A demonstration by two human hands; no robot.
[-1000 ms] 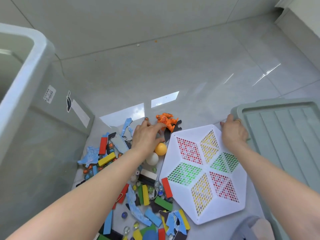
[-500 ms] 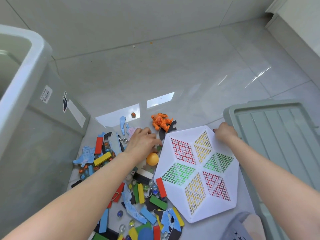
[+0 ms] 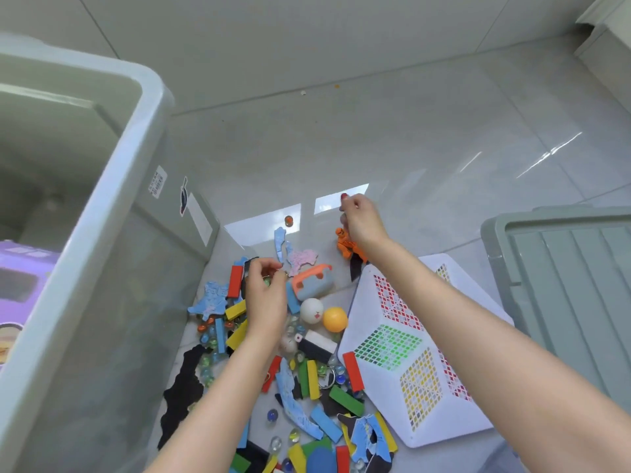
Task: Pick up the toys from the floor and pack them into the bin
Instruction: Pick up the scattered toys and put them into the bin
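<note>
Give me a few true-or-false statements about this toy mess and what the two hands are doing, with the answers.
1. The orange ball lies beside a white ball. True.
2. The bin lid is closed on the bin. False: the lid lies on the floor to the right, and the bin is open.
3. The right hand is above the orange figure. True.
4. The white hexagonal board is inside the bin. False: it lies on the floor.
5. The left hand rests on the board. False: it is over the toy pile, left of the balls.
</note>
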